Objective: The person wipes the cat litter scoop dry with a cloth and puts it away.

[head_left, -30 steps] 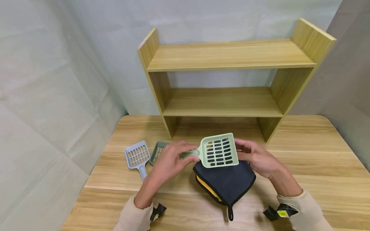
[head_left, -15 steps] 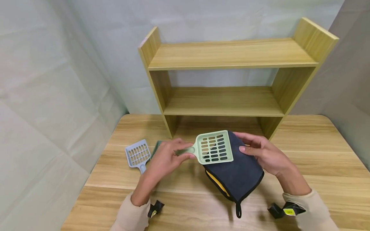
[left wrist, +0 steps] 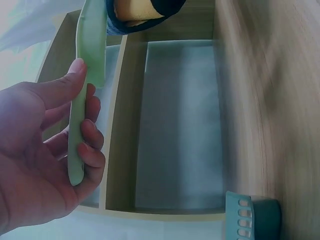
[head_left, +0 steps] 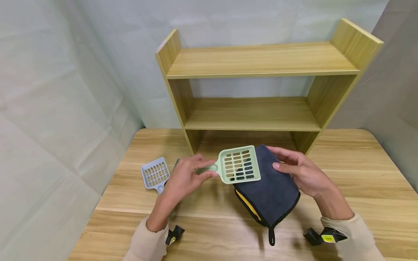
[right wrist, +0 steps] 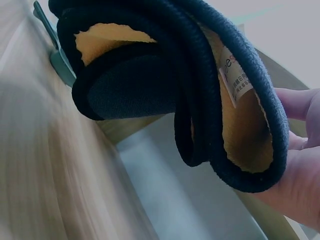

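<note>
My left hand (head_left: 187, 178) grips the handle of a light green litter scoop (head_left: 239, 165), thumb on one side and fingers curled on the other, as the left wrist view (left wrist: 75, 135) shows. The scoop's slotted head points right and overlaps a folded dark blue cloth (head_left: 272, 192) in the head view. That cloth has black edging, a yellow inner side and a hanging loop. My right hand (head_left: 302, 173) holds the cloth by its upper right side, thumb on top and fingers behind. Its folded layers and a white label (right wrist: 235, 75) show in the right wrist view.
A blue-grey litter scoop (head_left: 155, 174) lies on the wooden table (head_left: 209, 232) at left. A dark green scoop (left wrist: 255, 220) lies beside it, mostly hidden by my left hand in the head view. Behind stands a wooden shelf (head_left: 251, 123), with fabric walls around.
The right hand has taken hold of the cloth and raised it, shifting it right. The left hand has moved slightly left with the light green scoop.
</note>
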A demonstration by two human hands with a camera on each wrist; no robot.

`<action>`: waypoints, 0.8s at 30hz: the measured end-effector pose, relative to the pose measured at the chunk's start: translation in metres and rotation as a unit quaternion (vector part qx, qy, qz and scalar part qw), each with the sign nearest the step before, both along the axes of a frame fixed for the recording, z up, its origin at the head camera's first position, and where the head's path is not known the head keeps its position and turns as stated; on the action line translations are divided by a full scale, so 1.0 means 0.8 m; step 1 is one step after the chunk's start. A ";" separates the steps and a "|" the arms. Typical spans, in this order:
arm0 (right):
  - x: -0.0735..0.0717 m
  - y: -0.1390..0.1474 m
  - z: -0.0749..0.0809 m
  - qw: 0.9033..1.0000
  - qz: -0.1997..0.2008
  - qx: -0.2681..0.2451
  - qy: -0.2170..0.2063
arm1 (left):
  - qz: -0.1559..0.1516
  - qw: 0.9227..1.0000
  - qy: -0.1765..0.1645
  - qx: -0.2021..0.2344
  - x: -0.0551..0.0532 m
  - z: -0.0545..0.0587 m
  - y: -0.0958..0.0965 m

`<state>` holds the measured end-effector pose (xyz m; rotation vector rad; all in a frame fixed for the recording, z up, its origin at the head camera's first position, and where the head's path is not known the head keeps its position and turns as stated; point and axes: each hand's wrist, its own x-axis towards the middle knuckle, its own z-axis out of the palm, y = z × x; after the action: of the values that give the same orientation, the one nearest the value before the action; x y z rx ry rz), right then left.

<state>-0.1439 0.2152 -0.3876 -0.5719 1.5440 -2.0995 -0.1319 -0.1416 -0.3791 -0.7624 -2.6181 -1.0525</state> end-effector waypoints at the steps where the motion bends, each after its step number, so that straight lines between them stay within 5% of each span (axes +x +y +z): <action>1: 0.000 -0.001 0.000 1.000 0.000 0.000 -0.003 | -0.002 1.000 0.004 0.002 0.000 0.000 0.001; 8: 0.002 -0.013 -0.005 0.999 0.007 0.013 -0.031 | -0.011 1.000 0.008 0.011 0.004 -0.003 0.007; 24: 0.006 -0.027 -0.013 0.999 -0.011 0.040 -0.010 | -0.003 1.000 0.012 0.017 0.007 -0.005 0.015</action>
<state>-0.1394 0.1938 -0.3978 -0.5079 1.6210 -2.0432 -0.1259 -0.1294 -0.3828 -0.7720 -2.5740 -1.0793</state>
